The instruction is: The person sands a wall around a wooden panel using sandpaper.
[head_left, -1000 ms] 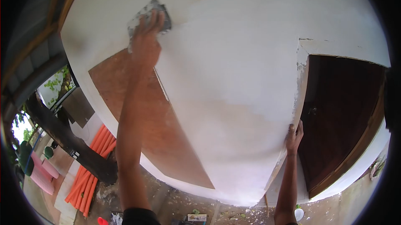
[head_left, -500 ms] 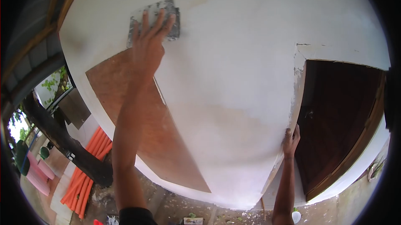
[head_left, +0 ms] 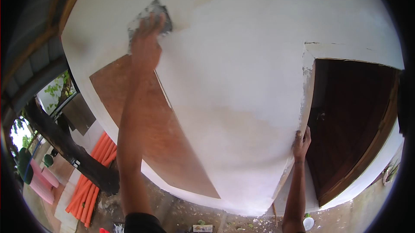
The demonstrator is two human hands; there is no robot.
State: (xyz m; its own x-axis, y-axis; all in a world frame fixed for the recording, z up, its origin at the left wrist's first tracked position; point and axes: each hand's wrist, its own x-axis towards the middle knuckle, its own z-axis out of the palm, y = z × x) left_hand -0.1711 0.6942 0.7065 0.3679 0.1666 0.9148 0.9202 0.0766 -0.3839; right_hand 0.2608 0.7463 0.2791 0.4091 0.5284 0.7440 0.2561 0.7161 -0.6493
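Note:
High on the white wall point(head_left: 242, 68), my left hand point(head_left: 147, 44) presses a grey, white-dusted sheet of sandpaper point(head_left: 156, 9) flat against the surface, its fingers laid over it. The hand and sheet are slightly blurred. Below that wrist is a brown, unpainted panel point(head_left: 168, 142) set in the wall. Lower right, my right hand point(head_left: 301, 144) grips the wall's edge beside the door opening, thumb on the white face and fingers at the corner. Chipped, rough filler runs up this edge above the hand.
A dark brown door point(head_left: 359, 125) stands in the opening at right. At left lie several orange pipes point(head_left: 93, 181) beside a leaning dark tree trunk point(head_left: 71, 146). A pink container point(head_left: 41, 185) is farther left. White flecks dot the ground, with a small white cup-like object point(head_left: 308, 223) near my right forearm.
My left hand has slid a short way left across the wall with the sandpaper, which is now tilted differently. The right hand stays at the wall edge.

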